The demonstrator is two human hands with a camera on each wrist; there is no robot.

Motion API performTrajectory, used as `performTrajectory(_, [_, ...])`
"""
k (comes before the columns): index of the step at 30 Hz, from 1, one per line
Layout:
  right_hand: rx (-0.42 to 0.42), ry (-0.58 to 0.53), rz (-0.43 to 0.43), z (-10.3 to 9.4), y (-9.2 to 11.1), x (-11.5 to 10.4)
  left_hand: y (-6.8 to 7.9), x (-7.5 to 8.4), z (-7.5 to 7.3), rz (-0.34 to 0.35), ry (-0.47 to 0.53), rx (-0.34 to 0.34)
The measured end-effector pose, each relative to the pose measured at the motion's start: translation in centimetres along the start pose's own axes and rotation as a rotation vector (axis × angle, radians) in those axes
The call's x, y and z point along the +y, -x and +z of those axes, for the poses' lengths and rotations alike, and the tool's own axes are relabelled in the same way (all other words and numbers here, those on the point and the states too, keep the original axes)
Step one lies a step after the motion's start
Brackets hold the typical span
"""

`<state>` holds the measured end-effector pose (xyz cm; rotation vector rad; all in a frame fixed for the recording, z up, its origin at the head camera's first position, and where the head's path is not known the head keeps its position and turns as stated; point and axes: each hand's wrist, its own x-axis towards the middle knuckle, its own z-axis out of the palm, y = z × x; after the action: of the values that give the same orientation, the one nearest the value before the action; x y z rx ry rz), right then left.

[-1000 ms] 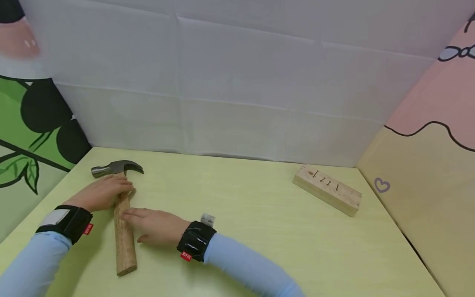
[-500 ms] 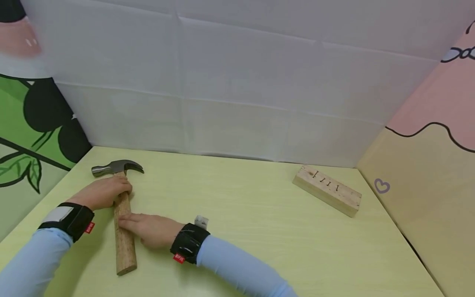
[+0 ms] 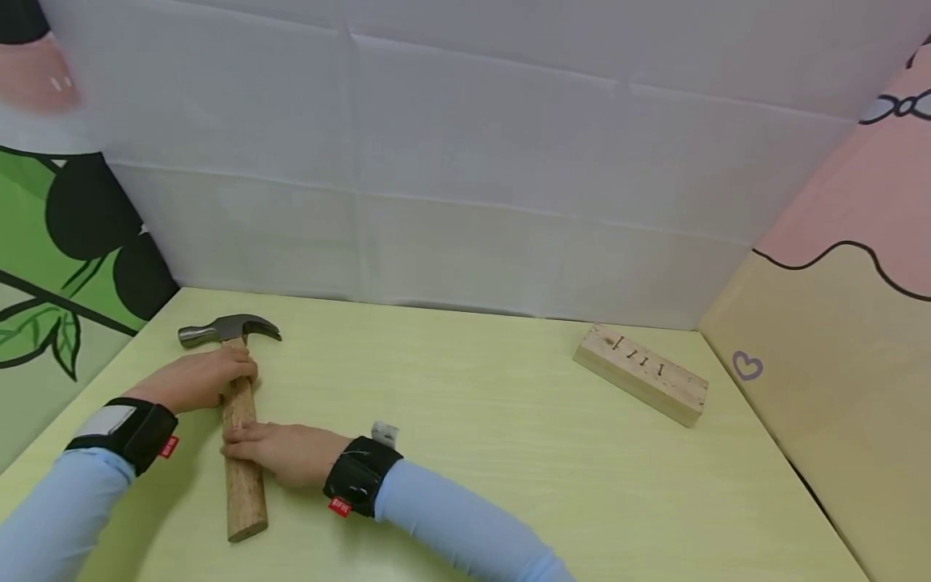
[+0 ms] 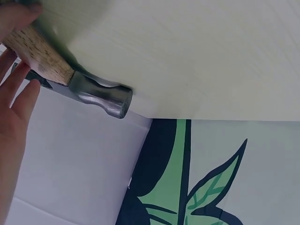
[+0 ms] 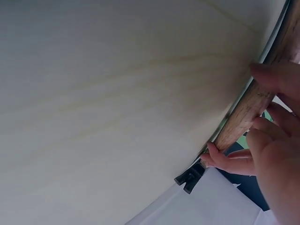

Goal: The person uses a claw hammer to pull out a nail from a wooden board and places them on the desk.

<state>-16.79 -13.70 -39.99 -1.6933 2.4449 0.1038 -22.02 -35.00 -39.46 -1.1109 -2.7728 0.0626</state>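
A claw hammer [image 3: 238, 404] with a wooden handle lies on the table at the left of the head view, its steel head [image 3: 229, 326] toward the back wall. Just below that head, my left hand [image 3: 195, 380] grips the handle. The left wrist view shows its thumb [image 4: 21, 16] on one side of the wood and fingers on the other. Farther down, around mid-handle, my right hand [image 3: 291, 453] holds the hammer from the right. In the right wrist view its thumb [image 5: 272, 77] rests along the near side of the handle [image 5: 246, 112], fingers passing over the top.
A wooden block [image 3: 640, 373] with several dark marks in a row on top lies at the back right of the pale yellow table [image 3: 465, 388]. A white sheet [image 3: 465, 178] rises behind the table, and painted panels stand at both sides.
My right hand has moved left and slightly toward the front, its fingers now over the handle. The left hand's fingers have drawn in closer round the handle. The hammer has stayed in place.
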Motion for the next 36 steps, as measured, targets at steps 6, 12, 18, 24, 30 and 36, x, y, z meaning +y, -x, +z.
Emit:
performTrajectory(6, [0.041,-0.002,0.008,-0.3,0.1,0.0,0.2,0.1,-0.4,-0.003,0.015,-0.034])
performTrajectory(12, [0.066,-0.051,-0.004,-0.8,-0.1,0.4,0.2,0.4,-1.2,-0.015,0.078,-0.057])
performTrajectory(18, [0.081,-0.187,-0.069,-1.8,0.2,1.1,0.5,0.2,-2.0,-0.046,0.178,-0.120])
performTrajectory(24, [0.180,-0.234,-0.122,-3.5,0.9,1.8,0.8,-0.4,-2.7,-0.019,0.187,-0.059])
performTrajectory(30, [0.380,-0.317,-0.129,-4.3,1.4,2.3,1.1,-0.6,-3.1,-0.030,0.228,0.006])
performTrajectory(36, [0.552,-0.456,-0.138,-5.5,1.5,2.7,0.8,-0.2,-4.3,-0.104,0.314,0.005])
